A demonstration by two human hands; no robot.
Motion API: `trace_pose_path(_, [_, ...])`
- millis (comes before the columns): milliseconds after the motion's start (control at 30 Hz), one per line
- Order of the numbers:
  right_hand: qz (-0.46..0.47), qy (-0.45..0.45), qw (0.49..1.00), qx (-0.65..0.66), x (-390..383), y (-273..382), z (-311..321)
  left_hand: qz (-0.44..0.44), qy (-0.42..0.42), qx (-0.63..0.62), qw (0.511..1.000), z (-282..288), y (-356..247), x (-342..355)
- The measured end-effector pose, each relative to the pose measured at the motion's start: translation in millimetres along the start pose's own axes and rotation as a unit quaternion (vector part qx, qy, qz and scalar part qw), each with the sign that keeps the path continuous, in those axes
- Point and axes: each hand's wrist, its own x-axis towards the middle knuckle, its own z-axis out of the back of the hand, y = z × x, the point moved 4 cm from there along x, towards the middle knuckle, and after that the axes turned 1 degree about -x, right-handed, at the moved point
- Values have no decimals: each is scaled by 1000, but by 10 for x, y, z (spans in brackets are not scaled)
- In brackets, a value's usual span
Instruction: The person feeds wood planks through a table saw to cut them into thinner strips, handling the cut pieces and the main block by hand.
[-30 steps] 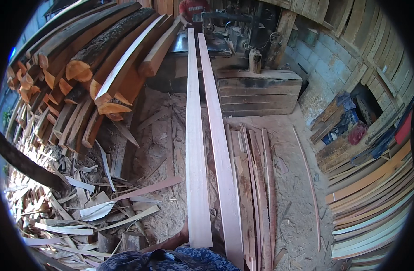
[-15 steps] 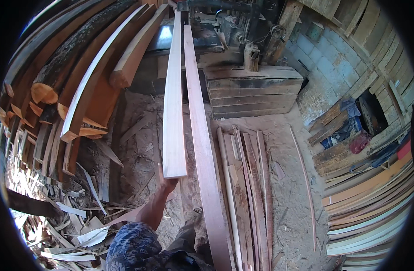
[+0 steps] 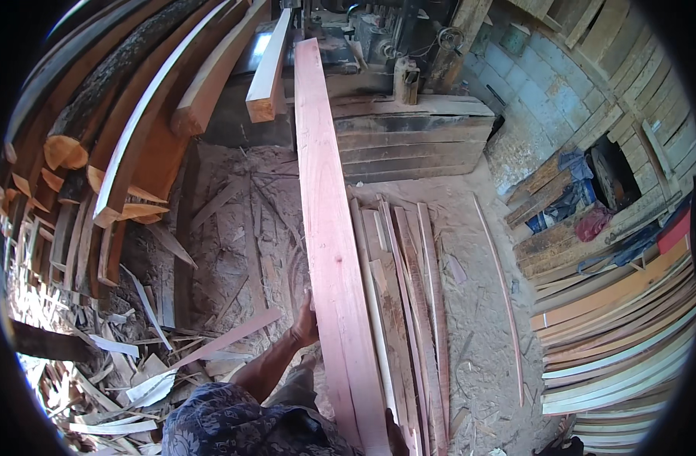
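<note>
A long pinkish wooden board [image 3: 336, 258] stretches away from me, from the lower edge up toward the dark machine. Against its left edge is my left hand [image 3: 307, 321], closed on it, with part of the fingers hidden under the wood. My right hand [image 3: 396, 436] grips the near right edge; only a dark, narrow part of it shows. Ahead on the left, a pale squared timber [image 3: 266, 87] rests at the machine table, its end facing me and neither hand on it.
Heavy timbers and a bark-covered log [image 3: 66, 152] are stacked on the left above scrap slivers [image 3: 150, 389]. Cut strips [image 3: 409, 304] lie on the dusty floor right of the board. A wooden box [image 3: 416, 140] stands by the machine [image 3: 370, 34]; stacked boards [image 3: 621, 342] lie far right.
The pale timber has moved forward, away from me, and my left hand has left it for the pinkish board. That board's far end has swung left and come nearer. My right hand now shows.
</note>
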Motion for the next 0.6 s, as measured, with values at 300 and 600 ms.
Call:
trace_pose_path(300, [1, 20, 999, 30, -618, -1241, 99, -335, 48, 526, 780, -567, 782, -680])
trace_pose_path(600, [-32, 9, 955, 294, -1387, -3913, 155, -185, 129, 558, 799, -703, 2857, -1241])
